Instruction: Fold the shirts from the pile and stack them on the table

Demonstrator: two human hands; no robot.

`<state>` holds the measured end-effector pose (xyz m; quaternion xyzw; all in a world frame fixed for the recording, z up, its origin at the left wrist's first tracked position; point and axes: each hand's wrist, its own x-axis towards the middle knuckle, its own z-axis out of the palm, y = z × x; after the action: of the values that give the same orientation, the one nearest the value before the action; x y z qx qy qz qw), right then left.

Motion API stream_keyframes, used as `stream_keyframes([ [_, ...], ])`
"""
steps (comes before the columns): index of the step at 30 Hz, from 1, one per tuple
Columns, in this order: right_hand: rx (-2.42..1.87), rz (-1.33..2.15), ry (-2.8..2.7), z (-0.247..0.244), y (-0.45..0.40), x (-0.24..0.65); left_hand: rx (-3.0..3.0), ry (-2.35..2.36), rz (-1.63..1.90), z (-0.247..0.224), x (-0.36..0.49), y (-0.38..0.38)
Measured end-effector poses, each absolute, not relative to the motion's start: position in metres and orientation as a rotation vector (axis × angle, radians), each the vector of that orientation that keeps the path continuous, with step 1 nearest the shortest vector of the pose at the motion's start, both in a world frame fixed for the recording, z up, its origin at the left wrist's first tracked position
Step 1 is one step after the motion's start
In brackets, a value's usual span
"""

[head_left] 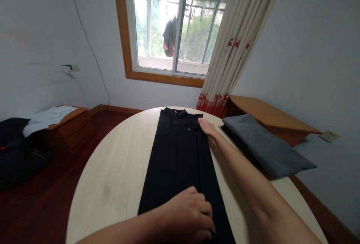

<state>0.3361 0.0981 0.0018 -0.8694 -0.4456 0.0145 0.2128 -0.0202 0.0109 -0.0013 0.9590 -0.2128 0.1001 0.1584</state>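
Note:
A black polo shirt (pixel 177 157) lies lengthwise on a pale round table (pixel 118 154), its collar toward the window. Its sides are folded in, and one short sleeve sticks out at the upper right. My right hand (pixel 206 127) rests flat on that sleeve, fingers extended toward the collar. Nearer to me, my left hand (pixel 194 214) is over the lower part of the shirt. Its fingers are curled down, and their tips are hidden, so what they grip, if anything, does not show.
Folded dark grey cloth (pixel 264 142) lies at the table's right edge. Behind it stands a wooden desk (pixel 270 113). A curtain (pixel 225 60) hangs beside the window. On the left are a low wooden cabinet (pixel 75 131) with white papers or cloth and a black bag (pixel 22 161).

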Motion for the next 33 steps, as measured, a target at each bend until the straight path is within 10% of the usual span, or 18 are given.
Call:
stream_keyframes([
  [33, -2.545, 0.134, -1.585, -0.030, 0.181, 0.333, 2.679, -0.346, 0.152, 0.013, -0.023, 0.037],
])
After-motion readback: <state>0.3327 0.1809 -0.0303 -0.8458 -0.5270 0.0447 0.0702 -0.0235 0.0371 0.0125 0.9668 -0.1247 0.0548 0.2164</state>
